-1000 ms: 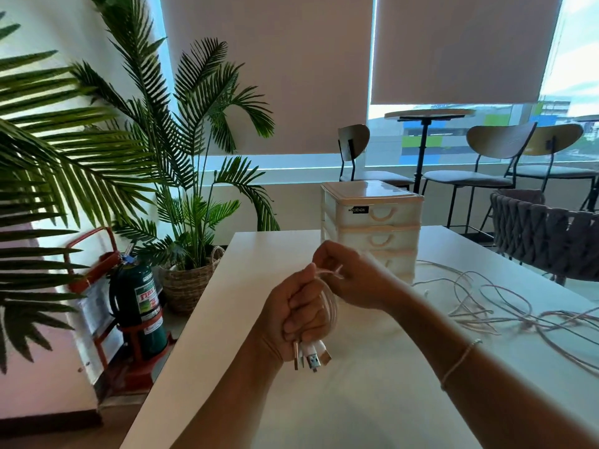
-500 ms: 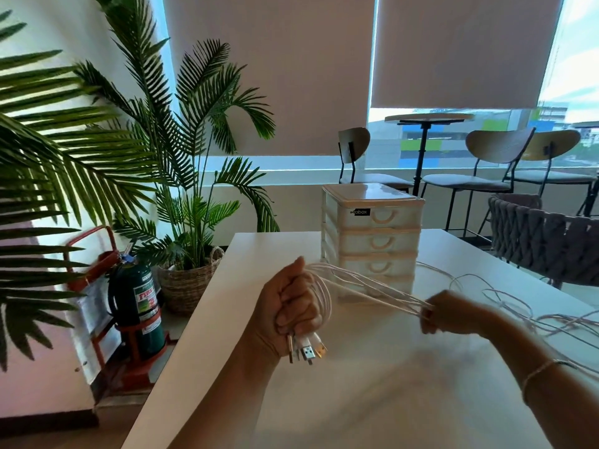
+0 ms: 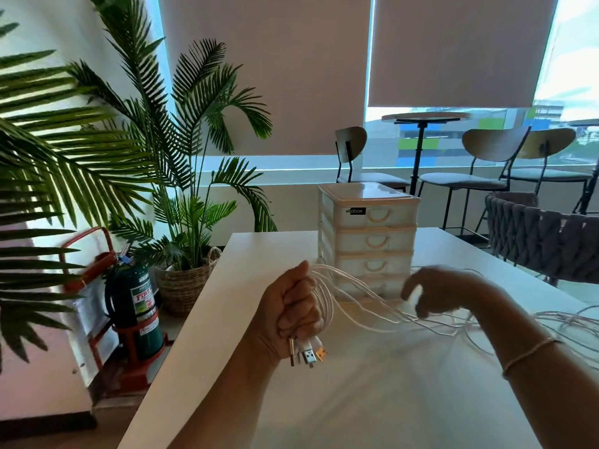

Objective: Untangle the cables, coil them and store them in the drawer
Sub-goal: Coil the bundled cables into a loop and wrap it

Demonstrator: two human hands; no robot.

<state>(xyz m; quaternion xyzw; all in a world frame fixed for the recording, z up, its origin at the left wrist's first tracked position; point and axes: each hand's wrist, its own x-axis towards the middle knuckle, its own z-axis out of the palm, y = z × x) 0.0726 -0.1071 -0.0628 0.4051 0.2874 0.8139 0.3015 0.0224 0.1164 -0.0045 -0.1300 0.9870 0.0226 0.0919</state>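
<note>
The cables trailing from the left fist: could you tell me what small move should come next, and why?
Probably the right hand, hovering with loose fingers, should gather the cables and loop them back to the left hand, which grips the plug ends; they run slack across the table.

A white table [image 3: 372, 400] fills the foreground. Left of it stand tall palm plants [image 3: 181, 140], one in a woven basket [image 3: 186, 281], beside a green fire extinguisher [image 3: 136, 303] in a red stand. Behind, roller blinds [image 3: 453, 50] half cover bright windows [image 3: 577, 92]. A round high table [image 3: 424, 117] with chairs [image 3: 486, 157] stands there; a woven chair [image 3: 544, 241] sits at the table's right edge.
</note>
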